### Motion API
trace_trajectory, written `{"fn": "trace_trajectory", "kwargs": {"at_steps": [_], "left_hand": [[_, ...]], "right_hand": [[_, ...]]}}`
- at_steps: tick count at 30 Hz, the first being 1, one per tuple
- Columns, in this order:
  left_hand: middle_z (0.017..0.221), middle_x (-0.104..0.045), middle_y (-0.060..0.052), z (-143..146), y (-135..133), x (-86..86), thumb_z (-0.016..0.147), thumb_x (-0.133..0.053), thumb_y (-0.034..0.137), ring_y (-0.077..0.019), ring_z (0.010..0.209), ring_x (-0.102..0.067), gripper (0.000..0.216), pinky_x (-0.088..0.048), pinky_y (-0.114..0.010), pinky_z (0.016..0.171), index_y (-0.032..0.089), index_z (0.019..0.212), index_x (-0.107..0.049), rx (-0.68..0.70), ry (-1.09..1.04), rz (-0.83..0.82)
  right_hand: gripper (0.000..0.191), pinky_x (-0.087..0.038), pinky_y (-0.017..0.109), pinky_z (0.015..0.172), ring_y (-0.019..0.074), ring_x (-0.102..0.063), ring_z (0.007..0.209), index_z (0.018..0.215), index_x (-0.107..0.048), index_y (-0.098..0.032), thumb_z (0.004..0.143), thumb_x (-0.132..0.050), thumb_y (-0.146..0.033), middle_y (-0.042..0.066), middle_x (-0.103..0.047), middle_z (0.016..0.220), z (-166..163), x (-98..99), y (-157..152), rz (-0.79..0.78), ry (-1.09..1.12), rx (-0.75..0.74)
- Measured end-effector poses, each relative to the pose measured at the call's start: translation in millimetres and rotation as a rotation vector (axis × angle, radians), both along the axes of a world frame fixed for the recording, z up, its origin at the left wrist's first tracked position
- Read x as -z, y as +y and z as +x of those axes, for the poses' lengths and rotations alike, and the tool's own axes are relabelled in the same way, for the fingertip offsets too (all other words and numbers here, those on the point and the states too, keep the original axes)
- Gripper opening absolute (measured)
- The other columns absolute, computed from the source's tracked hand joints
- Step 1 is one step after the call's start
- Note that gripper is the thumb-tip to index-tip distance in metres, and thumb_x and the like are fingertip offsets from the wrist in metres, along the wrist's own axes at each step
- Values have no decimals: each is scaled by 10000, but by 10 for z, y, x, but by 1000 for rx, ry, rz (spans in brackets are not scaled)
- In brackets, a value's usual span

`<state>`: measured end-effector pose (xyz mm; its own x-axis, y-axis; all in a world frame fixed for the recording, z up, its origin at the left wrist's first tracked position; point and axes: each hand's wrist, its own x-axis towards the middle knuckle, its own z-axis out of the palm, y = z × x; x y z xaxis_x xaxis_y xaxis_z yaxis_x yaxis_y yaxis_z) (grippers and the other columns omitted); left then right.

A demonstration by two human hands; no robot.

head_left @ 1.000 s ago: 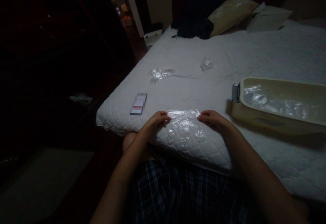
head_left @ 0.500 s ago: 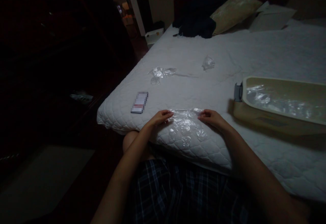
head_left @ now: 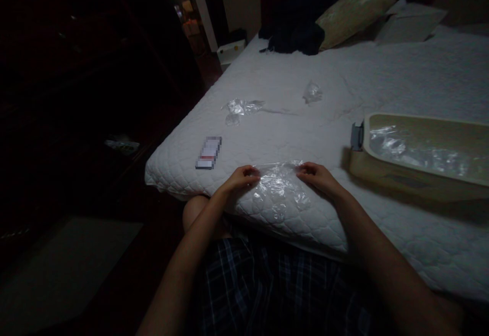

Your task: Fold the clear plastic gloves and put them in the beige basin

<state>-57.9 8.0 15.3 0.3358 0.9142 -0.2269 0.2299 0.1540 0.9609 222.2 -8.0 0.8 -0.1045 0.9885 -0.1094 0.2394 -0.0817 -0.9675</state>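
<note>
A clear plastic bag point(head_left: 279, 188) is stretched flat near the front edge of the bed, crinkled and shiny. My left hand point(head_left: 243, 177) pinches its upper left corner between thumb and fingers. At the upper right corner, my right hand point(head_left: 314, 175) grips the bag in the same way. The bag's lower part lies over the quilted white bed cover point(head_left: 309, 224). To the right stands a beige plastic bin point(head_left: 401, 175) with a grey latch, holding more clear plastic.
A phone point(head_left: 209, 153), blurred out, lies left of my hands. Crumpled clear plastic point(head_left: 239, 107) and a smaller plastic piece point(head_left: 313, 92) rest farther back. Dark cloth point(head_left: 298, 25), a patterned pillow point(head_left: 353, 17) and a pale box-like object point(head_left: 410, 22) are at the bed's head.
The bag's top edge has shifted slightly and looks less taut, folding a little more toward me. Both hands keep nearly the same place and grip.
</note>
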Motion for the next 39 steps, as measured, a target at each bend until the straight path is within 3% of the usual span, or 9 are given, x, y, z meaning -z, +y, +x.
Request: {"fn": "trace_trajectory", "kwargs": {"at_steps": [4,10,14,19,23,27,32,36,39], "left_hand": [[776,-615,-17,9,-23,12,577,-662,182,-96,645,-535,275,-413,-209,593,136,844,-614,-10,57,78],[646,-566,16,144,-62,-21,593,-595,144,-87,607,-510,117,-396,-196,578,127,709,-589,-102,63,200],[652,-556,14,180,-15,-73,638,-560,143,-88,613,-515,82,-406,-197,585,130,714,-588,-106,93,304],[822,-618,-33,72,37,-90,688,-542,129,-137,782,-572,134,-455,-254,719,156,776,-639,51,294,624],[1017,-631,-62,-61,-47,-86,750,-517,124,-173,958,-561,200,-453,-316,828,196,882,-648,261,556,839],[1141,-598,-89,-151,-143,-82,826,-455,139,-191,1039,-542,224,-463,-344,841,195,974,-614,429,718,973],[1226,-543,-127,-195,-176,-50,834,-436,90,-228,1164,-477,265,-416,-412,920,166,1054,-564,500,757,1095],[1288,-486,-139,-178,-200,-34,840,-407,72,-214,1228,-416,307,-373,-414,971,160,1113,-516,497,760,1127],[1332,-436,-138,-155,-215,-29,848,-377,74,-198,1254,-381,365,-350,-397,995,160,1196,-449,512,816,1126]], "right_hand": [[276,-401,260,573,129,-519,633,829,-620,-169,635,-662,-361,38,-611,763,-6,-26,-25,91,-73,7],[314,-414,259,553,143,-547,645,841,-603,-172,614,-672,-378,46,-622,778,1,-21,-18,82,42,57],[217,-425,272,576,145,-550,632,769,-588,-174,615,-655,-312,28,-610,715,15,-35,15,124,16,74],[111,-456,319,689,178,-577,743,745,-611,-184,650,-558,-206,43,-620,776,60,-77,-12,326,-140,19],[245,-457,360,787,204,-587,878,796,-660,-220,640,-503,-117,44,-636,941,126,-90,-101,492,-354,-151],[265,-456,408,816,225,-587,952,933,-669,-269,744,-505,-181,47,-628,1089,183,-67,-200,548,-537,-242],[273,-447,434,858,230,-576,999,1002,-651,-262,802,-468,-223,64,-625,1106,211,-51,-249,559,-552,-259],[347,-440,423,892,226,-554,1042,1120,-582,-228,821,-407,-204,82,-606,1118,66,-225,-227,568,-528,-95],[379,-396,430,947,233,-514,1111,1200,-527,-203,866,-365,-277,95,-581,1180,-207,-362,-229,638,-652,-165]]}}
